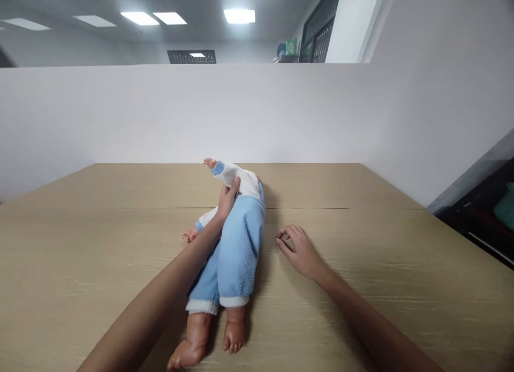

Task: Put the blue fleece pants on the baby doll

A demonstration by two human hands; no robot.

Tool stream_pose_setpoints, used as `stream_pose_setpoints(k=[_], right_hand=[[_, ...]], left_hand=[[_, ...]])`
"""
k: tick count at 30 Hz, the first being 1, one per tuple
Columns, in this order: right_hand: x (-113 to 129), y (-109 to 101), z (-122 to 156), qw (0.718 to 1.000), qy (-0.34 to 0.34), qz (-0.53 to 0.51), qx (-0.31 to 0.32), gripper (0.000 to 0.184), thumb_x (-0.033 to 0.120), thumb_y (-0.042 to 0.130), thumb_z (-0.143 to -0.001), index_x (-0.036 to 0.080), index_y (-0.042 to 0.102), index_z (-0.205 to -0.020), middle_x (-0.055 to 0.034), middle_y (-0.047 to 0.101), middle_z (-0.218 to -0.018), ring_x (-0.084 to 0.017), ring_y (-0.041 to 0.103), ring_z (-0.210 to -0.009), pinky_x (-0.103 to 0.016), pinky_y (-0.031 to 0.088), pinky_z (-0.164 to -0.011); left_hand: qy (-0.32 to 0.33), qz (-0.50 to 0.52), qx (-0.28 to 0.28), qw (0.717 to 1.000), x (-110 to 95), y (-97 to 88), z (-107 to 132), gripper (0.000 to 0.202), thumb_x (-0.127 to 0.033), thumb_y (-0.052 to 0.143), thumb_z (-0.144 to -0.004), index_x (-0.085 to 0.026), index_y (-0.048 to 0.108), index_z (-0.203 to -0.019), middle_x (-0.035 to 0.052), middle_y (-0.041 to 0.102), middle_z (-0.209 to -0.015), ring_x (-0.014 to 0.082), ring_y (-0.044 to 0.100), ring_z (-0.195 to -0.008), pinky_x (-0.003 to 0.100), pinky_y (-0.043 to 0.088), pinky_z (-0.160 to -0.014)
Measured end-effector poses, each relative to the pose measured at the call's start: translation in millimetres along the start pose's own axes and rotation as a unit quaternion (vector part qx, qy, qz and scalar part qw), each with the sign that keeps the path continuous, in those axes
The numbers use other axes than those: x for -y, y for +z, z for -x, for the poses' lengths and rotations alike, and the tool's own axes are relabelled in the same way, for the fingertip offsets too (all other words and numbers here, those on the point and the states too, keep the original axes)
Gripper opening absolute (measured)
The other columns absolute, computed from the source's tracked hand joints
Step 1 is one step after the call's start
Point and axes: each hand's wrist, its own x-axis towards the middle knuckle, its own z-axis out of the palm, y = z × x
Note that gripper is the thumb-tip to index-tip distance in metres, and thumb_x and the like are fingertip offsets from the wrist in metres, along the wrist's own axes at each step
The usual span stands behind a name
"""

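A baby doll lies on its side on the wooden table, bare feet toward me. It wears light blue trousers and a white top with blue cuffs. My left hand is closed on the doll's upper body, fingers wrapped over the white top near its raised arm. My right hand rests on the table just right of the doll, not touching it. Its fingers are curled loosely and nothing shows in them. The doll's head is hidden behind its body.
A white partition wall runs along the table's far edge and right side. A dark object sits beyond the table's right edge.
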Motion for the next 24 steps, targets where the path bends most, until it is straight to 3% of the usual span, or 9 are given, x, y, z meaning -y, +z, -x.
stream_pose_setpoints(k=[5, 9, 11, 14, 17, 19, 21, 24], right_hand=[[-7, 2, -2, 0.999, 0.012, -0.034, -0.011, 0.011, 0.033, 0.060, -0.103, 0.025, 0.065, -0.097, -0.0055, 0.070, -0.098, -0.027, 0.062, -0.098, -0.045, 0.049, -0.094], [-18, 3, -7, 0.978, 0.095, -0.178, -0.046, 0.032, 0.053, 0.059, -0.103, 0.025, 0.067, -0.116, -0.0073, 0.073, -0.111, -0.026, 0.068, -0.104, -0.044, 0.053, -0.097], [-25, 0, -12, 0.946, 0.152, -0.279, -0.055, 0.048, 0.063, 0.053, -0.102, 0.026, 0.064, -0.131, -0.0100, 0.072, -0.126, -0.027, 0.068, -0.116, -0.046, 0.053, -0.103], [-36, -16, -19, 0.868, 0.240, -0.433, -0.036, 0.064, 0.072, 0.040, -0.103, 0.029, 0.056, -0.147, -0.0132, 0.068, -0.140, -0.029, 0.068, -0.123, -0.050, 0.055, -0.105], [-47, -37, -22, 0.787, 0.283, -0.548, 0.012, 0.072, 0.077, 0.028, -0.102, 0.029, 0.057, -0.147, -0.0156, 0.069, -0.143, -0.030, 0.068, -0.129, -0.055, 0.053, -0.109], [-51, -47, -22, 0.753, 0.286, -0.592, 0.032, 0.077, 0.079, 0.024, -0.100, 0.026, 0.063, -0.141, -0.0191, 0.070, -0.140, -0.033, 0.067, -0.130, -0.060, 0.050, -0.112], [-53, -55, -21, 0.727, 0.281, -0.626, 0.022, 0.079, 0.080, 0.023, -0.099, 0.025, 0.068, -0.135, -0.0217, 0.071, -0.139, -0.037, 0.068, -0.129, -0.064, 0.048, -0.111], [-50, -60, -20, 0.705, 0.268, -0.657, -0.008, 0.066, 0.065, 0.027, -0.106, 0.022, 0.071, -0.130, -0.0211, 0.069, -0.143, -0.033, 0.071, -0.125, -0.060, 0.048, -0.107]], left_hand=[[0.023, -0.015, 0.018, 0.999, 6, 16.8, 7, 0.070, -0.067, 0.078, -0.087, -0.014, 0.064, -0.130, 0.0142, 0.071, -0.133, 0.0335, 0.062, -0.126, 0.042, 0.048, -0.107], [0.075, -0.073, 0.057, 0.993, 10, 37.0, 14, 0.057, -0.059, 0.071, -0.096, -0.017, 0.062, -0.134, 0.0130, 0.071, -0.133, 0.0305, 0.063, -0.125, 0.043, 0.046, -0.110], [0.116, -0.133, 0.087, 0.980, 10, 47.3, 18, 0.048, -0.053, 0.067, -0.100, -0.019, 0.062, -0.133, 0.0126, 0.071, -0.133, 0.0299, 0.064, -0.123, 0.043, 0.046, -0.110], [0.164, -0.252, 0.141, 0.943, 11, 61.8, 25, 0.038, -0.045, 0.064, -0.102, -0.020, 0.062, -0.130, 0.0135, 0.072, -0.127, 0.0317, 0.066, -0.116, 0.046, 0.049, -0.103], [0.213, -0.391, 0.221, 0.868, 8, 74.3, 36, 0.040, -0.043, 0.066, -0.099, -0.021, 0.061, -0.132, 0.0153, 0.070, -0.127, 0.0359, 0.064, -0.118, 0.051, 0.047, -0.104], [0.240, -0.452, 0.259, 0.819, 3, 78.7, 43, 0.043, -0.046, 0.065, -0.099, -0.022, 0.060, -0.135, 0.0156, 0.068, -0.131, 0.0372, 0.060, -0.124, 0.053, 0.044, -0.108], [0.253, -0.481, 0.257, 0.799, -3, 75.8, 49, 0.042, -0.050, 0.060, -0.102, -0.024, 0.061, -0.135, 0.0147, 0.067, -0.134, 0.0366, 0.058, -0.129, 0.053, 0.041, -0.111], [0.240, -0.509, 0.174, 0.809, -12, 49.6, 49, 0.038, -0.052, 0.051, -0.107, -0.024, 0.064, -0.129, 0.0135, 0.068, -0.132, 0.0349, 0.056, -0.129, 0.050, 0.038, -0.113]])
